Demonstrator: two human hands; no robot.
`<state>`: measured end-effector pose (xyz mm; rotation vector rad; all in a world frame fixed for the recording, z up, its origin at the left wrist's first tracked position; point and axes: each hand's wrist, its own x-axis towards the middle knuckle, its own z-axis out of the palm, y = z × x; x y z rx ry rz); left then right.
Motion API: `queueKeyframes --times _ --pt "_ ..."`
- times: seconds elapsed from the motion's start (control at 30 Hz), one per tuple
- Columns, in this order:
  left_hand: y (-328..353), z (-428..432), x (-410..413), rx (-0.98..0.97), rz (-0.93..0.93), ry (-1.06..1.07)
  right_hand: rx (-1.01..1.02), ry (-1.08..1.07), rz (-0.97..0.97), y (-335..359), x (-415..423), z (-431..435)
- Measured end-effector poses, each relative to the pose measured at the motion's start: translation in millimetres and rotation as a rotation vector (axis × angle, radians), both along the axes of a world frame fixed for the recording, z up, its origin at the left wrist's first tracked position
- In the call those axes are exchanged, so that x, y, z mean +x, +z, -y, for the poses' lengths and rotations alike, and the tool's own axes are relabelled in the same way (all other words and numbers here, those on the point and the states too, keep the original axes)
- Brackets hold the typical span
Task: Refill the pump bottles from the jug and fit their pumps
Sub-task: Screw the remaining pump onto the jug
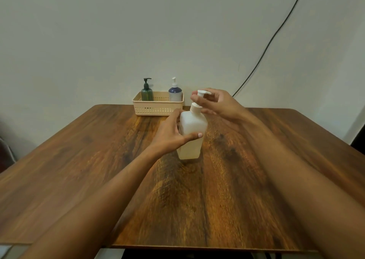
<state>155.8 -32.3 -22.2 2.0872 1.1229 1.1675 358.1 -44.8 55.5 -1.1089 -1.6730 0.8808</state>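
**Both hands on a white pump bottle**

1. Left hand [169,134]: gripping the body of the white bottle [194,124], with the thumb lying across the near face and the fingers wrapping round the far side.
2. Right hand [217,104]: working above the left hand and pinching the white pump [201,93] with curled fingers. The pump's collar is sitting at the bottle's neck.
3. White bottle: standing between the two hands on the wooden table [79,160], leaning slightly. Its lower part is showing a pale yellowish tint.
4. Beyond the hands, at the table's far edge: a beige basket [158,109] is sitting against the wall [98,31].
5. Inside the basket: a dark green pump bottle [147,93] is standing left, a blue-topped pump bottle [175,94] right, both upright with their pumps on.
6. Beyond the right hand: a black cable [266,47] is running diagonally up the wall.
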Motion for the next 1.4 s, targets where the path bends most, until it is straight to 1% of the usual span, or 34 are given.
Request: queueKeyframes --times 0.13,0.23,0.37,0.43,0.53,0.57,0.67,0.7,0.77,0.87,0.97,1.03,1.13,1.17,1.23,1.27,1.33,1.4 --pt "-1 1 2 0.000 0.017 0.004 -0.064 0.115 -0.029 -1 6 0" --pt "0 3 3 -0.007 0.041 -0.007 -0.058 0.087 -0.063 -2 5 -2" --pt "1 6 3 0.000 0.056 -0.003 0.072 -0.031 0.038 0 -2 -5" --pt "1 6 4 0.013 0.059 -0.005 0.102 -0.067 0.049 -1 -9 -5" --pt "-1 8 3 0.005 0.051 -0.015 0.119 -0.102 0.175 -3 -12 -5" --pt "-2 7 3 0.003 0.043 -0.013 0.096 -0.077 0.192 -2 -9 -6" --pt "-2 5 4 0.002 0.025 0.000 -0.018 0.097 0.122 7 9 -4" --pt "-1 5 4 0.001 0.027 -0.001 -0.034 0.158 0.135 9 14 -3" --pt "0 5 5 0.005 0.048 -0.013 -0.012 0.204 0.199 11 20 -1" --pt "3 8 8 0.004 0.086 -0.033 0.079 0.133 0.186 7 21 -2" --pt "6 10 11 0.020 0.074 -0.025 0.167 0.034 0.216 5 14 -3" --pt "7 12 13 0.034 0.071 -0.027 0.195 -0.026 0.195 0 5 -2" --pt "7 15 13 0.028 0.077 -0.036 0.215 -0.087 0.234 -1 2 -2" --pt "8 16 13 0.018 0.074 -0.039 0.167 -0.041 0.203 2 6 -1" --pt "8 16 12 -0.001 0.065 -0.041 0.007 0.129 0.075 9 18 1" --pt "8 16 12 -0.011 0.065 -0.042 -0.032 0.192 0.050 11 22 2" --pt "8 17 13 -0.022 0.076 -0.046 -0.021 0.230 0.076 13 28 3" --pt "9 18 15 -0.020 0.079 -0.043 0.036 0.178 0.104 11 29 2"
